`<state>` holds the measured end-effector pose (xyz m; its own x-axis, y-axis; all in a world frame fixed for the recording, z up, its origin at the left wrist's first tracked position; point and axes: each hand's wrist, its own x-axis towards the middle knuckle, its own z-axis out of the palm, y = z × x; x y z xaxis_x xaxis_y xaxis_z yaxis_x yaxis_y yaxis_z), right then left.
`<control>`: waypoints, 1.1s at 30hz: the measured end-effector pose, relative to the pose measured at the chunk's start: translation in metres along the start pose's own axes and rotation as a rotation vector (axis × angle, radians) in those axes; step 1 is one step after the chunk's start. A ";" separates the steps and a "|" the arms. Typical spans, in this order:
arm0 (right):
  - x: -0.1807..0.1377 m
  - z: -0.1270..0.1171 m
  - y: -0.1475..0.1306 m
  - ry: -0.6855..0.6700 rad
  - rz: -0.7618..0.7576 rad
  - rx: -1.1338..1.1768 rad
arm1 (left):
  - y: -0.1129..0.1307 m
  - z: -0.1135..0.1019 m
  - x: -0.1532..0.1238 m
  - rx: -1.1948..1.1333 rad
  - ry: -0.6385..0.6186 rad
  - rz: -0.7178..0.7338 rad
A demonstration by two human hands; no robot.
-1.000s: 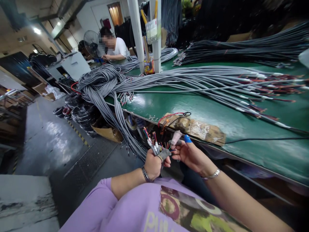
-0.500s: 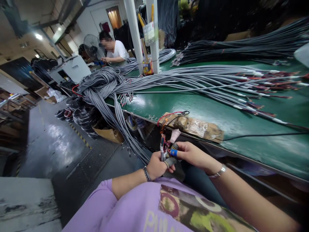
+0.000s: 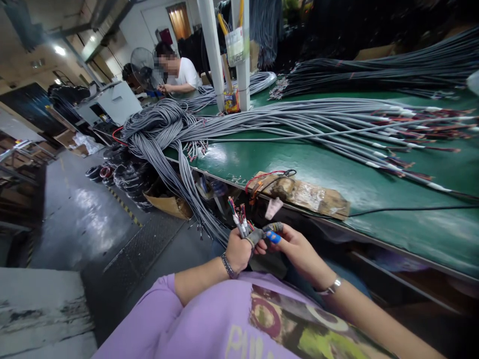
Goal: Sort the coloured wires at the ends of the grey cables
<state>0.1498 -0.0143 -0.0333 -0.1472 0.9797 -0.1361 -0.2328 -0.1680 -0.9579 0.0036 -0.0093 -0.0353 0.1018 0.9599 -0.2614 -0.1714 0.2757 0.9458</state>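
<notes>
In the head view, my left hand [image 3: 238,253] is closed around several grey cable ends [image 3: 241,225]. Their thin coloured wires fan out above the fist, with white bands below them. A dark grey covering wraps the left thumb. My right hand [image 3: 299,245] meets it just to the right, thumb and forefinger brought together near the left thumb; whatever lies between them is too small to make out. Blue tape covers the right thumb and a grey covering the forefinger. Grey cables [image 3: 198,207] drape off the table edge down towards my left hand.
On the green table [image 3: 284,159] lies a long grey cable bundle [image 3: 262,122] with stripped ends at the right. A wooden block [image 3: 310,194] with wires sits at the front edge. Black cables [image 3: 359,75] lie behind. A person [image 3: 183,75] works beyond the white posts [image 3: 212,55].
The wire ends in my left hand have tilted left and spread apart. My right hand has moved off the wires and slightly lower, beside the left thumb.
</notes>
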 end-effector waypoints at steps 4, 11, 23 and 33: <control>-0.004 0.011 -0.001 -0.072 -0.039 0.012 | -0.002 -0.004 -0.005 0.065 -0.145 -0.016; 0.003 0.009 -0.012 -0.214 0.021 -0.142 | -0.007 -0.013 -0.009 0.154 -0.287 -0.002; 0.009 0.009 0.002 0.026 0.033 -0.129 | -0.007 -0.010 -0.001 -0.145 -0.024 -0.054; 0.001 0.010 0.001 -0.023 0.046 -0.097 | 0.002 -0.006 0.000 -0.213 0.050 -0.021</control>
<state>0.1397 -0.0145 -0.0321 -0.1776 0.9683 -0.1755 -0.1313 -0.2001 -0.9709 -0.0030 -0.0082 -0.0346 0.0596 0.9536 -0.2951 -0.3732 0.2955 0.8794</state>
